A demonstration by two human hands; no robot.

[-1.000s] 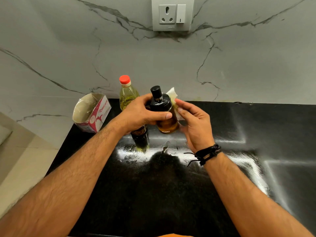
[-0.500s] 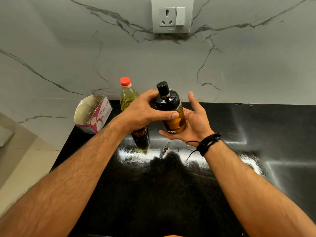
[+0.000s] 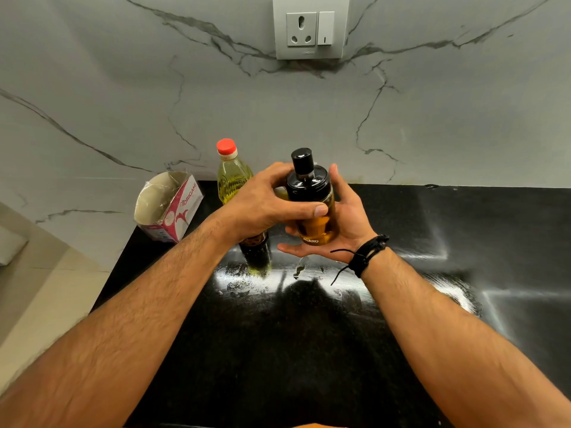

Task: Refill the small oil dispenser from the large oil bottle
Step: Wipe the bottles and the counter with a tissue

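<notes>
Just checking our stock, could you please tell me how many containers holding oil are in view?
2: the large oil bottle stands on the counter by the wall; the small oil dispenser is held between left hand and right hand.

Dim, soft light; white glare streaks the black counter (image 3: 463, 230) mid-width. Wide-angle bending at edges; focus fairly sharp.

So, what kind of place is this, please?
Most likely a home kitchen: a black stone counter against a marble-look wall with a socket, a large oil bottle standing on it, and a small oil dispenser held in both hands.
</notes>
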